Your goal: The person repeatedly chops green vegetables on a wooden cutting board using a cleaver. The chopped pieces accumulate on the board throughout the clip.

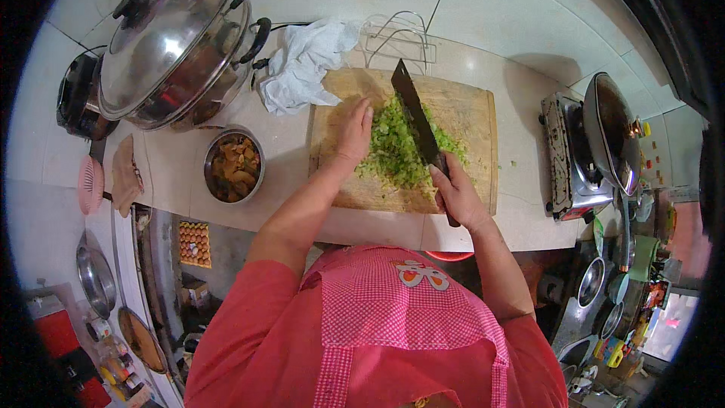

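Note:
Chopped green vegetable (393, 150) lies heaped on a wooden cutting board (476, 124). My right hand (461, 195) is closed around the dark handle of a cleaver (416, 113), whose blade extends over the heap, pointing away from me. At the heap's left edge is my left hand (357, 133), fingers together and pointing away, holding nothing that shows; its fingertips are beside the vegetable, and whether they touch it I cannot tell.
Left of the board stand a metal bowl of brown food (234, 165) and a large lidded steel pot (170, 51). A white cloth (306, 62) and a wire rack (399, 39) are behind the board. On the right, a portable gas stove (575, 164) stands beside a lidded wok (609, 130).

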A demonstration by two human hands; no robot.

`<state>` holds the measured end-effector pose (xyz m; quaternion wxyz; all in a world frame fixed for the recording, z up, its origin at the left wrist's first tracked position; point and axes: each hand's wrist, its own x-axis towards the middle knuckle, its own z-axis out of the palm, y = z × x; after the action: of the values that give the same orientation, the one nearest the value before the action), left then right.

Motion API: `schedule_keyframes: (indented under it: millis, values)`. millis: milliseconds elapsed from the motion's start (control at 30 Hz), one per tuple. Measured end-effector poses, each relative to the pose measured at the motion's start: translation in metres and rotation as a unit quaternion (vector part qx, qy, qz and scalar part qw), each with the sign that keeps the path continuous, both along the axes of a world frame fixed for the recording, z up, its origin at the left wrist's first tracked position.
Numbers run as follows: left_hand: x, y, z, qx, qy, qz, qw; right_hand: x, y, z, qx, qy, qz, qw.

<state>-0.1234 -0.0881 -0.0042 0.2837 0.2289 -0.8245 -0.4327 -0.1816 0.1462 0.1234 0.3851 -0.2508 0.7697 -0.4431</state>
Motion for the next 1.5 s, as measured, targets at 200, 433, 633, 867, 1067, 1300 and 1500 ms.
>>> schedule_keyframes:
  millis: [200, 433, 633, 867, 1067, 1300, 1500]
  values:
    - [-0.004, 0.000, -0.006, 0.030, 0.012, 0.028, 0.999, -0.010, -0.023, -0.038, 0.014, 0.212, 0.051, 0.976]
    - [-0.002, -0.002, -0.025, -0.007, 0.038, 0.061, 0.997, -0.003, -0.005, 0.001, 0.044, 0.108, 0.039, 0.992]
    - [-0.004, -0.001, -0.017, -0.021, 0.035, 0.056, 0.998, -0.004, 0.005, -0.027, 0.028, 0.127, 0.047, 0.990]
    - [-0.003, 0.005, 0.000, 0.030, -0.007, 0.057, 0.998, 0.008, 0.005, -0.019, 0.095, 0.071, 0.006, 0.993]
    - [-0.006, -0.004, -0.006, -0.048, -0.015, 0.051, 0.997, 0.006, 0.008, -0.014, 0.041, 0.093, 0.012, 0.995]
    - [-0.027, -0.032, -0.005, -0.182, -0.083, -0.024, 0.979, 0.015, 0.006, 0.002, 0.027, 0.022, -0.019, 0.999]
    - [-0.028, -0.059, -0.010, -0.236, -0.168, -0.113, 0.950, 0.025, 0.005, -0.002, -0.007, -0.002, -0.018, 1.000]
